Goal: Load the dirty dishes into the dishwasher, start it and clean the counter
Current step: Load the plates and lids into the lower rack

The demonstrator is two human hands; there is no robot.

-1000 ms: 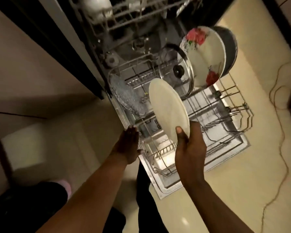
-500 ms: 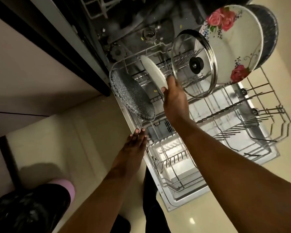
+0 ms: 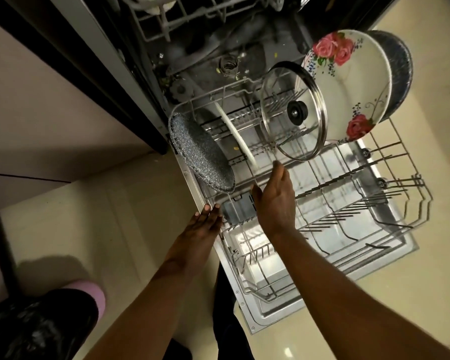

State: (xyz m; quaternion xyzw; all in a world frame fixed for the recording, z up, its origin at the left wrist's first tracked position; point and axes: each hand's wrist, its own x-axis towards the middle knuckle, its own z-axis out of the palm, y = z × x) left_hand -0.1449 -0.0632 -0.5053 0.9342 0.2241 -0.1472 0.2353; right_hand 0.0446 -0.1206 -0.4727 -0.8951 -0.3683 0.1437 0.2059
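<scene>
Cream-white and plain, the plate (image 3: 235, 135) stands on edge in the dishwasher's pulled-out lower rack (image 3: 390, 203), at the middle of the frame, so only its thin rim and a sliver of its face show. It is slotted between the rack's wire tines, with a speckled grey plate (image 3: 200, 154) leaning to its left and a glass lid (image 3: 292, 114) to its right. The lid is round and clear, ringed in polished metal, with a black knob at its centre. Behind the lid, toward the upper right, a glossy white plate printed with pink roses (image 3: 348, 81) stands upright, and a dark blue plate (image 3: 400, 68) sits just behind that.

The rack is bare metal wire, grey and shiny, over the steel inner face of the open door.

The right hand (image 3: 273, 196) hovers just below the cream plate, fingers relaxed and holding nothing, fingertips near the plate's lower edge but apart from it. The left hand (image 3: 205, 220) lies flat with straight fingers against the rack's left edge, below the speckled plate.
</scene>
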